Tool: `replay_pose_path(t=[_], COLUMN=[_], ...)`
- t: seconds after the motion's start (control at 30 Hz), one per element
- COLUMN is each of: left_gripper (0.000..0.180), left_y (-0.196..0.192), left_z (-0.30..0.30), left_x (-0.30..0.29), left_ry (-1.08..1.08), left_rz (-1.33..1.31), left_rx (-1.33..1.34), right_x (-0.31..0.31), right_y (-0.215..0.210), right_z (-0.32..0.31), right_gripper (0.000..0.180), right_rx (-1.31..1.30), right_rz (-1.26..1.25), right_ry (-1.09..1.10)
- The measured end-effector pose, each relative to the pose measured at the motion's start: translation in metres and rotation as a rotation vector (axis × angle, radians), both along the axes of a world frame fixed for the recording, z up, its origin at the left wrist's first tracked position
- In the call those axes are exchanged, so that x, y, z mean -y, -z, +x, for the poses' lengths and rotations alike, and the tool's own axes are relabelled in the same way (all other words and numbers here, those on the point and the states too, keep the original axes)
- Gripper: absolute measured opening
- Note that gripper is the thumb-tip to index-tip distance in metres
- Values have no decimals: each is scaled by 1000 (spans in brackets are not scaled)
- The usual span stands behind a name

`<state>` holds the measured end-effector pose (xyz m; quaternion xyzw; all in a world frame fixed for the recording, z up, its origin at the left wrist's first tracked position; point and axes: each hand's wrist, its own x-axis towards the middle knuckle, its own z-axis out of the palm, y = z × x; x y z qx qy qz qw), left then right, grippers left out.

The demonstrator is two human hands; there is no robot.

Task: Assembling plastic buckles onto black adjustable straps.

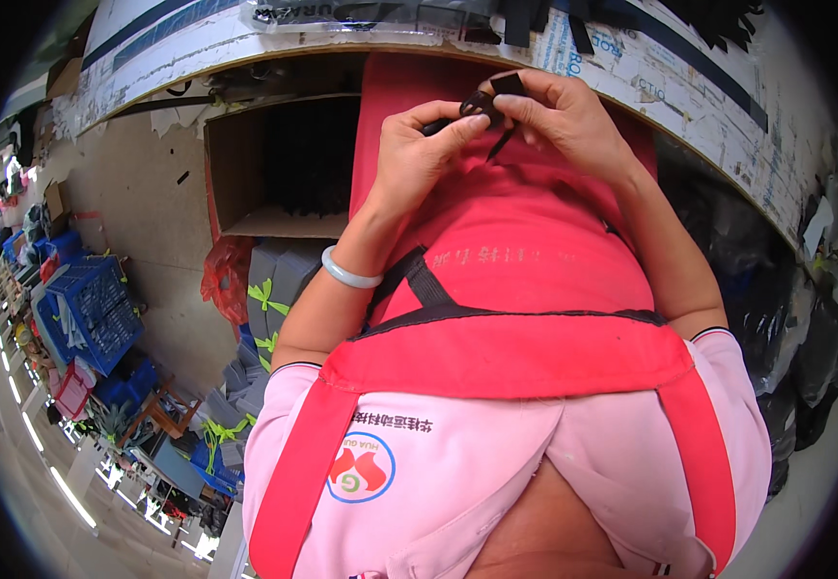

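Note:
My left hand (pixel 414 159) is closed, thumb against fingers, on a small black piece (pixel 478 103) with gaps in it, which looks like a plastic buckle. A dark end pokes out on the left side of that hand. Beside it, my right hand (pixel 568 121) pinches a flat black strap (pixel 508 85) between thumb and fingers. The strap and the black piece meet between my fingertips; whether one is threaded through the other, I cannot make out. A thin pointed black end (pixel 500 145) hangs below, over the red apron (pixel 535 261) on my lap.
Just beyond my hands runs the edge of a worn white worktable (pixel 631 72), with black straps (pixel 578 34) and clear plastic (pixel 380 17) on it. A cardboard box (pixel 284 224) with dark contents sits under it. Black bags (pixel 766 299) stand right; blue crates (pixel 100 314) stand left.

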<state>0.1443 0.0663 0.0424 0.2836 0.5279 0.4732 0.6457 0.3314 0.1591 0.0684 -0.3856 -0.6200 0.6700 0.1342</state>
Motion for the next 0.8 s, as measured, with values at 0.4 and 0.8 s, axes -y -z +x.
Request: replay_pose_path(t=[0.4,0.8], left_gripper=[12,15], left_y=[8,5], left_z=[4,4], left_x=[0,-2], left_ry=[-20,-29], left_rz=[441,660], left_rx=[-695,-964], right_x=[15,28], right_y=[1,23], right_z=[-6,-12], right_gripper=[19,24], right_rx=[-44,-367], right_rz=[-334,-533], right_ry=[119,384])
